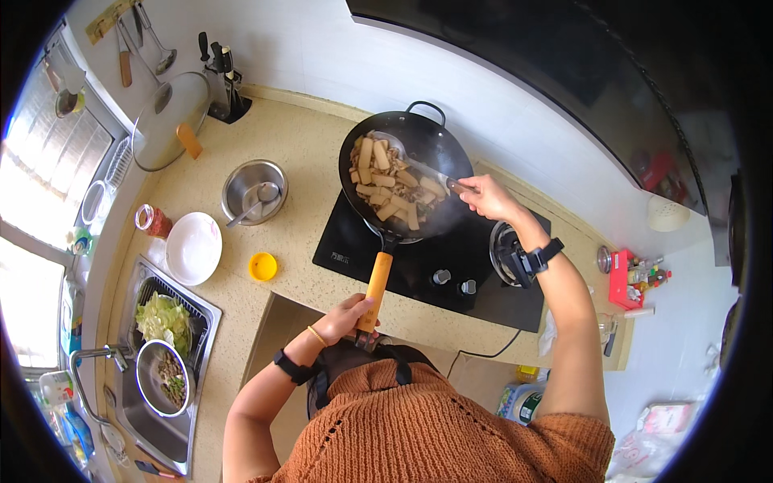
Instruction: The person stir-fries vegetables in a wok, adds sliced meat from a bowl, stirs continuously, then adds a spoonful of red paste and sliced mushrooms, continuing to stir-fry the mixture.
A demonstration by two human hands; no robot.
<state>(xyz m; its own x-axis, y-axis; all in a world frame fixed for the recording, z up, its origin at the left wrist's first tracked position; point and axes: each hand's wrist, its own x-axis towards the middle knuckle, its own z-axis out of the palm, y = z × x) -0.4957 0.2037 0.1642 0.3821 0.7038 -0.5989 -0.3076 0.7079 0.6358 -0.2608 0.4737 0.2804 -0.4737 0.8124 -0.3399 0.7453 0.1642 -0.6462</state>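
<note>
A black wok point(444, 148) sits on the left burner of a black gas cooktop point(398, 275), with faint steam at its right side. My left hand point(348, 318) is closed around the wok's yellow wooden handle point(375, 287). My right hand point(490, 196) grips the brown handle of a metal spatula point(426, 169) from the right. The spatula's head lies at the upper left of the food. Pale rectangular slices point(382, 180), perhaps rice cake or tofu, rest over shredded brown pieces in the wok.
Left of the cooktop are a steel bowl point(226, 196) with a ladle, a white bowl point(193, 249), a yellow lid point(263, 266) and a red-filled jar point(158, 223). The sink point(157, 431) holds lettuce point(164, 323) and another bowl point(142, 377). A knife block point(226, 99) and glass lid point(166, 121) stand behind.
</note>
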